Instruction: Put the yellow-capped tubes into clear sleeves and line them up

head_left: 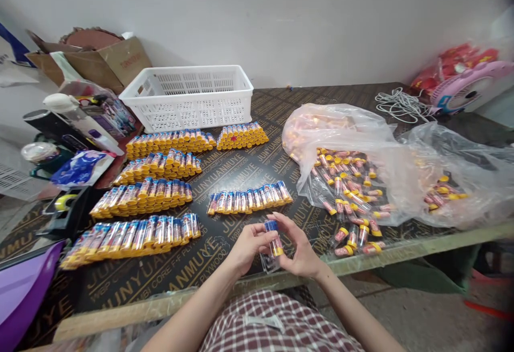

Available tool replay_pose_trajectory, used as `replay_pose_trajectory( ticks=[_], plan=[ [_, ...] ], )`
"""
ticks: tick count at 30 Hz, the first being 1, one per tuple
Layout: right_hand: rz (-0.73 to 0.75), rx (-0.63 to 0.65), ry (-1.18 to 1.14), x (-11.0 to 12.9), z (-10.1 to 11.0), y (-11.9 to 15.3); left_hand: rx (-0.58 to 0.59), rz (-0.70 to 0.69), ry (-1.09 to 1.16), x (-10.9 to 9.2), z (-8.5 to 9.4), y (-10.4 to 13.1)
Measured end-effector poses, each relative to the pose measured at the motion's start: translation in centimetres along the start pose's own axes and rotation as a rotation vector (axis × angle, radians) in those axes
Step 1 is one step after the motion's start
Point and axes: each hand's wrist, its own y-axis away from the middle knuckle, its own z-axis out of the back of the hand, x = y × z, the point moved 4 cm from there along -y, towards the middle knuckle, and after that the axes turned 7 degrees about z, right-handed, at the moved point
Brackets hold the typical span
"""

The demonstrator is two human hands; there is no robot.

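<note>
Over the table's front edge I hold a small clear tube (pixel 276 244) with a blue cap at the top and a yellow end at the bottom. My left hand (pixel 249 246) pinches it from the left, thumb and fingers closed on its side. Curved around the other side, my right hand (pixel 300 249) has its thumb by the yellow end and its fingers near the blue cap. A clear plastic piece (pixel 269 264) shows below the tube. Just beyond my hands lies a row of similar tubes (pixel 251 199).
Stacked tube rows (pixel 148 234) fill the table's left side. A white basket (pixel 184 106) stands behind them. On the right, a plastic bag (pixel 361 132) spills loose yellow-ended tubes. A tape dispenser (pixel 66 212), purple bin (pixel 30 293), cord (pixel 401 105) and pink fan (pixel 469 89) sit around the edges.
</note>
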Motion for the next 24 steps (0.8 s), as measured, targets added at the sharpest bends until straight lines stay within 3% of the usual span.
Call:
replay_pose_trajectory(
  ticks=[10,24],
  plan=[
    [0.025,-0.093,-0.085,-0.14,-0.35,0.34,-0.001,-0.018,0.028,-0.14,-0.41,0.32],
    [0.021,-0.128,-0.097,-0.13,-0.53,0.09,-0.070,-0.010,0.034,-0.13,-0.56,0.09]
  ],
)
